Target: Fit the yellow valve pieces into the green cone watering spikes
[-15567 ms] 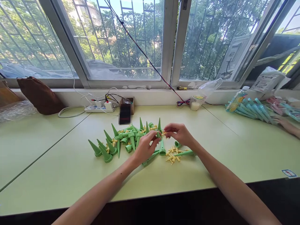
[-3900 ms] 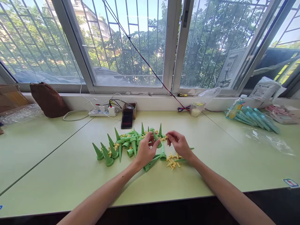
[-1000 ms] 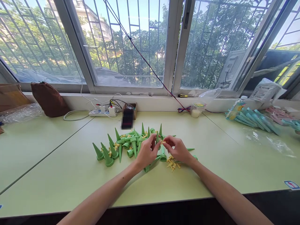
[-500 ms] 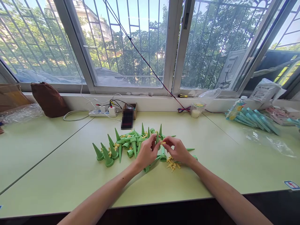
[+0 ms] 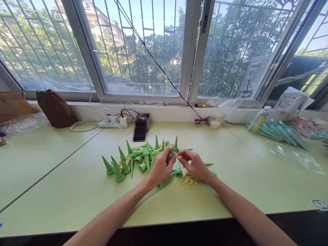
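Note:
My left hand (image 5: 163, 164) is closed on a green plastic spike (image 5: 172, 151), its pointed tip upward between thumb and fingers. Just to the right, my right hand (image 5: 194, 164) pinches a small yellow plastic piece (image 5: 179, 156) against the spike's side; the exact contact is hidden by fingertips. Under and behind both hands lies a heap of hollow green spikes (image 5: 146, 158), some upright on their caps, others on their sides. One spike with an open round end (image 5: 178, 173) faces me between the hands. Loose yellow pieces (image 5: 190, 181) lie below my right hand.
Upright green spikes (image 5: 119, 175) stand to the left. Farther back are a power strip (image 5: 112, 124), a small box (image 5: 145, 119), a brown bag (image 5: 55, 109) and a lidded cup (image 5: 214, 123). A bottle (image 5: 259, 120) and blue-green packets (image 5: 279, 131) lie at the right.
Both hands keep almost the same pose on the spike and the yellow piece. The whole view has shifted very slightly.

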`<state>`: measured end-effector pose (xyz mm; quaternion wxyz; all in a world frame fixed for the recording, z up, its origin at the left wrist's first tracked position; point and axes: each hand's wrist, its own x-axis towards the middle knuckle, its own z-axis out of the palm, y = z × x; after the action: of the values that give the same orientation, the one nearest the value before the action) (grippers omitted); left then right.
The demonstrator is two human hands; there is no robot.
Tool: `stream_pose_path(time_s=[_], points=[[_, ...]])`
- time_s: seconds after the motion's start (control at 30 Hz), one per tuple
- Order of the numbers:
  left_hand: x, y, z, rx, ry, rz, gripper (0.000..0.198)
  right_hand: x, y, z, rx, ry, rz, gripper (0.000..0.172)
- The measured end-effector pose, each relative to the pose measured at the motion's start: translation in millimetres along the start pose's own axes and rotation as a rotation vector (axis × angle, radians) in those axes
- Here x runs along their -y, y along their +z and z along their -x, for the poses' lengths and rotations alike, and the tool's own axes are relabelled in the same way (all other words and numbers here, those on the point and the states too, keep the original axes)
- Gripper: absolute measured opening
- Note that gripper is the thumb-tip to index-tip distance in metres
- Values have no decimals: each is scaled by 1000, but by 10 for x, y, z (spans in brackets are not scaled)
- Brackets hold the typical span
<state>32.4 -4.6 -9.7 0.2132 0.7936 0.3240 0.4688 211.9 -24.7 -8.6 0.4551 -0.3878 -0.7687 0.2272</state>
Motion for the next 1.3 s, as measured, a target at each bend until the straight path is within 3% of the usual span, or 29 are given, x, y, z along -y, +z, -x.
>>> stream_pose_path(time_s=[0.27, 0.6, 0.9, 1.1, 1.3], points=[[-1, -8, 2, -2, 12, -57, 13, -67, 17, -3, 18, 45, 37, 30], [1, 1, 3, 3, 11, -36, 12, -30, 26, 4, 11, 19, -1, 18], [2, -1, 9, 14, 11, -46, 11, -117, 36, 4, 33, 55, 29, 38], [-1, -5, 9, 18, 14, -29, 11, -81, 29, 0, -8, 31, 20, 23], [3, -3, 8, 12, 10, -43, 11, -46, 22, 3, 1, 27, -6, 18]])
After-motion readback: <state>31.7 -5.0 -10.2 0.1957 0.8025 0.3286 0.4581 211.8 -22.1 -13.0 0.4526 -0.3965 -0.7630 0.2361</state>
